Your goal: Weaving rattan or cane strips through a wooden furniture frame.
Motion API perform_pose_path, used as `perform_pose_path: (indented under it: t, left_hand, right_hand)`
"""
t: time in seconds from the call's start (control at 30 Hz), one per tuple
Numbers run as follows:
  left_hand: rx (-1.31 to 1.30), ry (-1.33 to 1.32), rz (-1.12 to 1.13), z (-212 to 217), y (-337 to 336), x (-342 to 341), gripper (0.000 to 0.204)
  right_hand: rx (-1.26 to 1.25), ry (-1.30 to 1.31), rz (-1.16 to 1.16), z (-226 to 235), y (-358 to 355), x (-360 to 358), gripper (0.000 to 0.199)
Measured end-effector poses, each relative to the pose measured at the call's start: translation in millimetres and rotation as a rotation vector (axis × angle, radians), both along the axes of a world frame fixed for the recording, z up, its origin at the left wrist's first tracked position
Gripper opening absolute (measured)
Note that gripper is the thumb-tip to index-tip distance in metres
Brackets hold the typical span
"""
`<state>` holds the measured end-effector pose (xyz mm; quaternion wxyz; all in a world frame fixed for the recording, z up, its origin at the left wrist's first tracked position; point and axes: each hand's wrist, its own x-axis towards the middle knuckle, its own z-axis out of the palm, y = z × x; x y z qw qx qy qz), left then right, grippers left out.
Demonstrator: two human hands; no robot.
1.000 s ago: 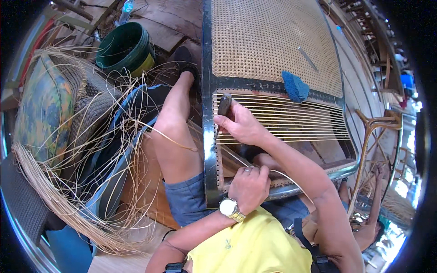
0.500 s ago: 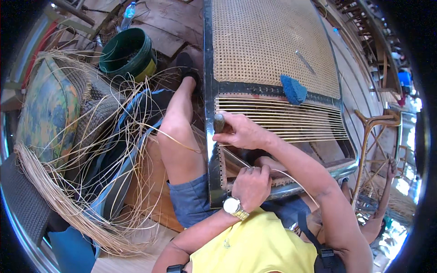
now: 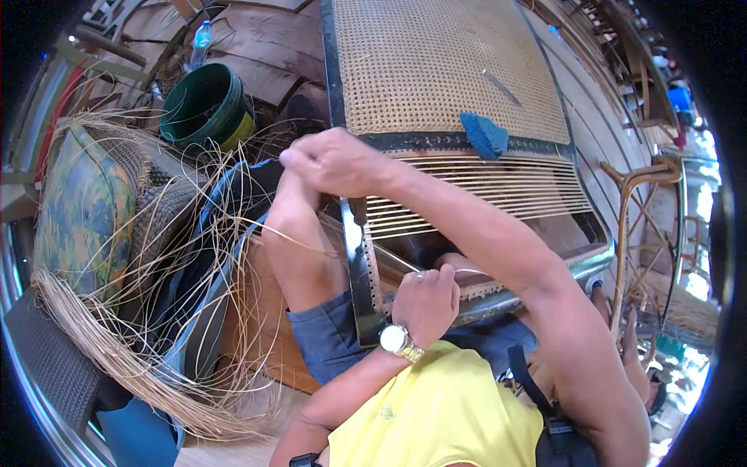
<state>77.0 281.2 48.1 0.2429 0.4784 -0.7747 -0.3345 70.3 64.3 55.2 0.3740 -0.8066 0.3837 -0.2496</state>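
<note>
My right hand (image 3: pixel 334 162) is raised over my knee, left of the black frame (image 3: pixel 359 288). Its fingers are curled together and slightly blurred; what they hold, if anything, cannot be made out. Just below it, a dark peg-like tool handle (image 3: pixel 358 210) stands at the frame's left rail, apart from the fingers. My left hand (image 3: pixel 426 300), with a watch (image 3: pixel 395 338) on its wrist, is closed near the frame's front left corner. A pale cane strand (image 3: pixel 393 257) runs to its fingers and shows again beyond them. Parallel cane strands (image 3: pixel 482 187) span the opening.
Woven cane panel (image 3: pixel 443 62) fills the frame's far part, with a blue sponge-like piece (image 3: pixel 484 136) and a thin metal tool (image 3: pixel 500 87) on it. Leftward are loose cane strands (image 3: pixel 132 373), a patterned cushion (image 3: pixel 85 210), a green bucket (image 3: pixel 204 105) and a bottle (image 3: pixel 201 43).
My right hand has moved up and left, off the tool handle, which stays at the rail. My left hand has barely moved. The whole view has shifted slightly.
</note>
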Motion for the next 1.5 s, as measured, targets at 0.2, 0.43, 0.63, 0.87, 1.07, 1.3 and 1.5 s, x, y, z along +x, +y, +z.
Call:
perform_pose_path:
  t: [0.2, 0.43, 0.63, 0.87, 1.07, 1.3, 1.5]
  left_hand:
    - [-0.019, 0.021, 0.078, 3, -1, 9, 0.014]
    - [-0.099, 0.010, 0.065, 0, 0, -3, 0.011]
    - [-0.112, -0.021, 0.027, 6, 1, -14, 0.012]
    - [-0.061, -0.129, 0.049, 1, 7, -9, 0.004]
    - [-0.246, -0.033, 0.032, 4, 2, -14, 0.026]
    - [-0.123, 0.083, 0.062, 6, 4, -5, 0.036]
    - [0.073, 0.319, -0.197, 10, 1, -4, 0.049]
  right_hand:
    - [0.162, 0.131, -0.386, 71, 119, -119, 0.022]
    - [0.985, 0.226, -0.558, 128, 234, -221, 0.023]
    - [0.827, 0.617, -0.717, 215, 321, -411, 0.021]
    - [0.483, 1.081, -0.809, 247, 412, -578, 0.025]
    - [-0.002, 1.476, -1.187, 235, 382, -565, 0.025]
    - [0.243, 1.033, -0.365, 152, 230, -341, 0.026]
    - [0.215, 0.627, 0.042, 89, 196, -199, 0.015]
